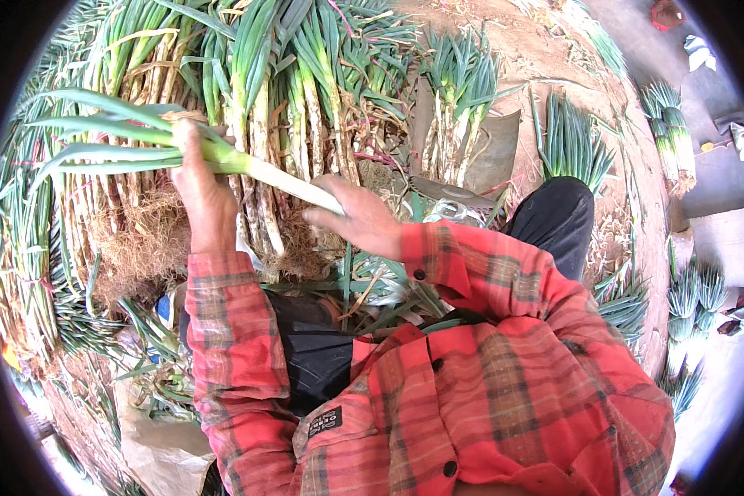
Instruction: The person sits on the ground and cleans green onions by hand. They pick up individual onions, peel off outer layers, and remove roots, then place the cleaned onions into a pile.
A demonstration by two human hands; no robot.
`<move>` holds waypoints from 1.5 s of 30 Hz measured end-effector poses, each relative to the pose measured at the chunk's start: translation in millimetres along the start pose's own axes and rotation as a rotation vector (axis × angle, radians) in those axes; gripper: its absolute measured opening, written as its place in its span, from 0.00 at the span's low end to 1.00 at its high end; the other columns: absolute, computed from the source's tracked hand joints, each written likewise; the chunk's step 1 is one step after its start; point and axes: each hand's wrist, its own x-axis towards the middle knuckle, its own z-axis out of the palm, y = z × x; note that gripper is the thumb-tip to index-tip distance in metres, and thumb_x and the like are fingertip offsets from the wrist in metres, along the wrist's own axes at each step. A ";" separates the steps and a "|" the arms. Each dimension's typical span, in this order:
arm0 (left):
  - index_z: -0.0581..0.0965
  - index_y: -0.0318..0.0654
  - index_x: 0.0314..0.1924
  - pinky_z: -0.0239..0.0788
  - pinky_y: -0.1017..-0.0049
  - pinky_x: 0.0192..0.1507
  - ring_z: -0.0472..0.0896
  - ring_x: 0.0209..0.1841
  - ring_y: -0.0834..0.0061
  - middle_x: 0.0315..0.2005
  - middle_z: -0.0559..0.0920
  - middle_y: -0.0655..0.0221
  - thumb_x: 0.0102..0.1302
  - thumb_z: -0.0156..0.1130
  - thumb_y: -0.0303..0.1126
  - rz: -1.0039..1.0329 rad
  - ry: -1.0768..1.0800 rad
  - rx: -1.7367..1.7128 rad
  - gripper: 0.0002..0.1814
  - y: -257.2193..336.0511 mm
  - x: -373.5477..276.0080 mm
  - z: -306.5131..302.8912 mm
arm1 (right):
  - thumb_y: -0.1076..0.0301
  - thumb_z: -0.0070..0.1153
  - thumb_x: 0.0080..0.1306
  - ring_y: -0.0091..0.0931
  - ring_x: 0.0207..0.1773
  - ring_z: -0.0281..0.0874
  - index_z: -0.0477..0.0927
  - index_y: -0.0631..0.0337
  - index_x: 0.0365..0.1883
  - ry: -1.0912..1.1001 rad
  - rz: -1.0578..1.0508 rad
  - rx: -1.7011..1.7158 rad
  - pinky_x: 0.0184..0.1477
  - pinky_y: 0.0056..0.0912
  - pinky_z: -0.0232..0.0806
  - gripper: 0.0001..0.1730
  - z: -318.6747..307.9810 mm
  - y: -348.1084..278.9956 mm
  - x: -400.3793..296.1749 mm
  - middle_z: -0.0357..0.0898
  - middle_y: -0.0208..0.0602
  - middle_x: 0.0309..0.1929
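Observation:
A large green onion [279, 178] with a clean white shank lies slantwise across both hands, its leaves pointing left. My left hand [201, 180] grips it at the green part, where the leaves fan out. Around the white lower end are the fingers of my right hand [356, 217], which hide its tip. Behind and below the stalk stand bundles of unpeeled green onions [260, 124], with soil-stained shanks and brown, matted roots [139, 242]. A smaller group of unpeeled onions [449, 124] leans farther right.
Loose leaves and peelings [378, 279] lie between my legs. A bundle with its leaves up [573, 139] stands beyond my knee [552, 217]. Cleaned bundles [669, 136] lie at the far right. A pale sheet [161, 440] is at the lower left, near more tied onions [31, 266].

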 end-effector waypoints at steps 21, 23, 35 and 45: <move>0.74 0.35 0.49 0.66 0.72 0.50 0.76 0.43 0.77 0.40 0.79 0.69 0.64 0.60 0.35 -0.372 -0.165 -0.216 0.17 -14.4 -25.9 16.6 | 0.61 0.53 0.64 0.17 0.28 0.72 0.78 0.68 0.40 0.085 0.209 0.964 0.30 0.19 0.64 0.17 3.6 -24.5 37.5 0.77 0.30 0.29; 0.74 0.35 0.48 0.69 0.73 0.46 0.77 0.38 0.76 0.36 0.79 0.69 0.64 0.59 0.36 -0.386 -0.135 -0.243 0.16 -20.3 -27.9 13.0 | 0.63 0.53 0.62 0.18 0.26 0.72 0.78 0.68 0.36 0.092 0.265 0.986 0.28 0.20 0.64 0.14 2.9 -30.0 34.6 0.77 0.32 0.27; 0.73 0.36 0.49 0.72 0.79 0.42 0.78 0.38 0.78 0.36 0.80 0.67 0.59 0.64 0.35 -0.196 -0.170 -0.332 0.19 8.2 -6.9 5.4 | 0.54 0.51 0.61 0.35 0.35 0.75 0.78 0.65 0.35 -0.741 0.453 -0.539 0.41 0.36 0.67 0.20 -5.8 138.4 -99.6 0.78 0.46 0.33; 0.73 0.34 0.44 0.70 0.78 0.26 0.75 0.23 0.77 0.26 0.78 0.66 0.65 0.57 0.40 -0.302 -0.307 -0.244 0.15 -9.9 -29.9 24.4 | 0.74 0.66 0.50 0.16 0.34 0.66 0.72 0.61 0.39 0.134 -0.028 0.427 0.38 0.20 0.64 0.19 1.0 -27.8 18.7 0.70 0.24 0.32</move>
